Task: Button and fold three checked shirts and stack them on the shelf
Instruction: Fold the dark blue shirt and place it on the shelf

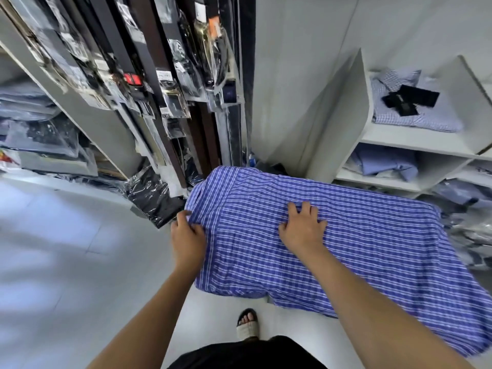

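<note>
A blue and white checked shirt (359, 235) lies spread face down over a raised surface in the middle and right of the view, its hem hanging off toward me. My left hand (187, 239) pinches the shirt's left edge near the shoulder. My right hand (303, 227) lies flat on the shirt's back with fingers spread, pressing the cloth down. On the white shelf (394, 141) at the upper right rests a folded light checked shirt (415, 115) with black tags on it.
Lower shelf compartments hold folded pale blue shirts (386, 161). Hanging belts and packaged goods (170, 83) fill the rack ahead. Bagged garments (37, 134) crowd the left shelves. A dark plastic-wrapped pack (154, 198) lies by the shirt. Grey tiled floor (53, 262) and my sandalled foot (247, 324) are below.
</note>
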